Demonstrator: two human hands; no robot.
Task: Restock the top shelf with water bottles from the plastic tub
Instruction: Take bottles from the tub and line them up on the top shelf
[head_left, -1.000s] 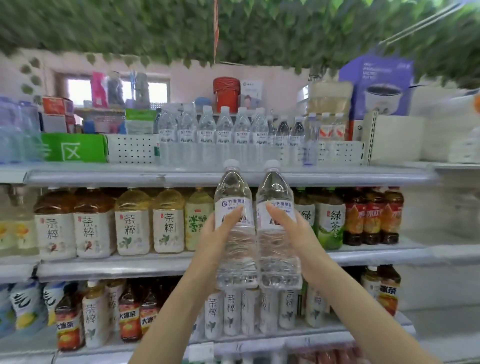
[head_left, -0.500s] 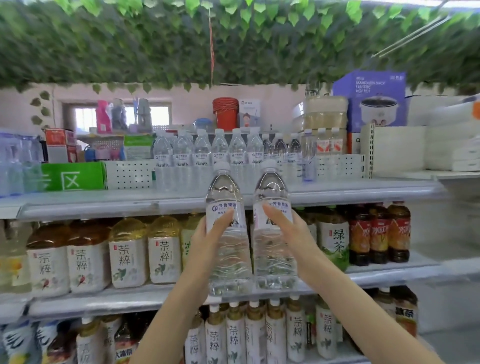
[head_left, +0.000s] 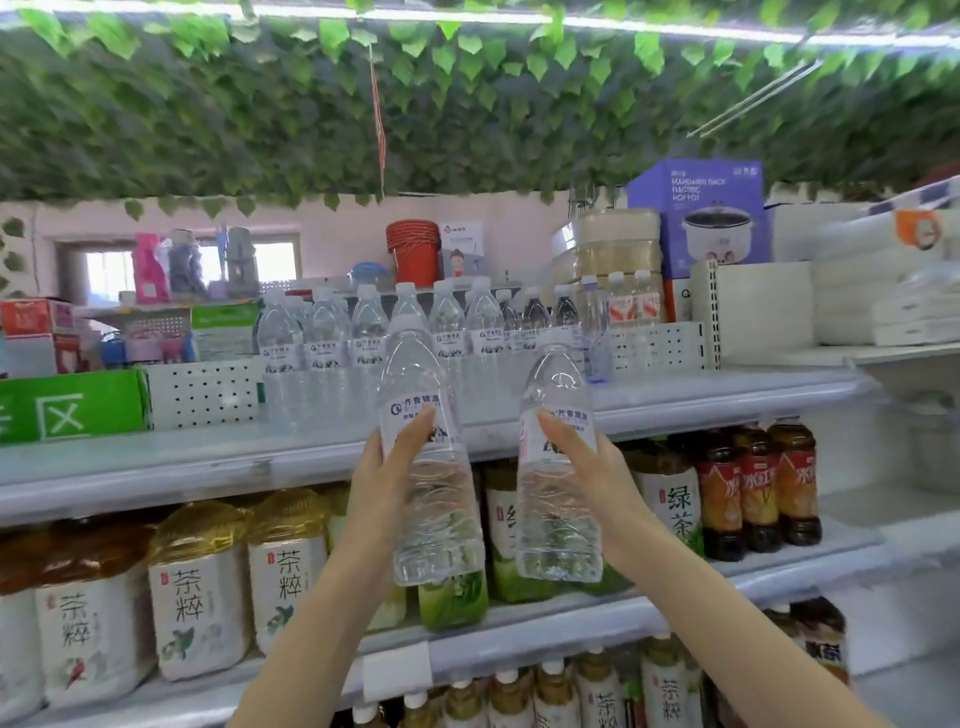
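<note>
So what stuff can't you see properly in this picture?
- The plastic tub: nowhere in the head view, below the bottom edge.
- Palms of the left hand and right hand: hidden behind the left bottle and right bottle.
- Small print on both labels: too tiny and blurred.
- Back rows on the top shelf: hidden by the front bottles and the perforated fence.
- Green tea bottles: partly covered by the held bottles.

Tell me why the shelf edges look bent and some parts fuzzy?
Head view: the wide-angle lens bows the grey metal top shelf; the leafy green ceiling vines smear at the edges; the two clear plastic water bottles stay fairly sharp.
</note>
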